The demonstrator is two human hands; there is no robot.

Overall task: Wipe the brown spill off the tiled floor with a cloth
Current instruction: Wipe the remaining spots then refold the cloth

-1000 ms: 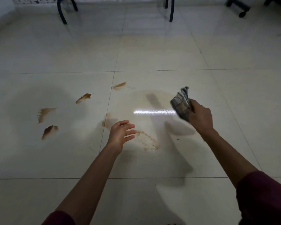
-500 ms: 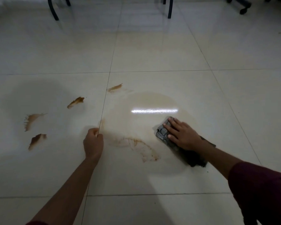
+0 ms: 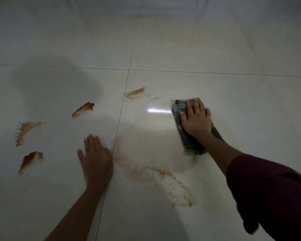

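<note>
The right hand (image 3: 195,119) lies flat with straight fingers on a dark grey cloth (image 3: 178,108), pressing it to the tiled floor (image 3: 181,46); the cloth shows ahead of the fingertips and runs back under the wrist. The left hand (image 3: 96,159) rests palm down on the floor with fingers spread, holding nothing, just left of a grout line. Between the hands and toward the body lies a pale brown smear (image 3: 172,185) with a darker ragged edge. Ahead of the left hand sit two thicker brown streaks (image 3: 83,108), one (image 3: 135,92) just across the grout line, and two more streaks (image 3: 24,129) lie well left of it, the nearer (image 3: 30,160) level with its knuckles.
</note>
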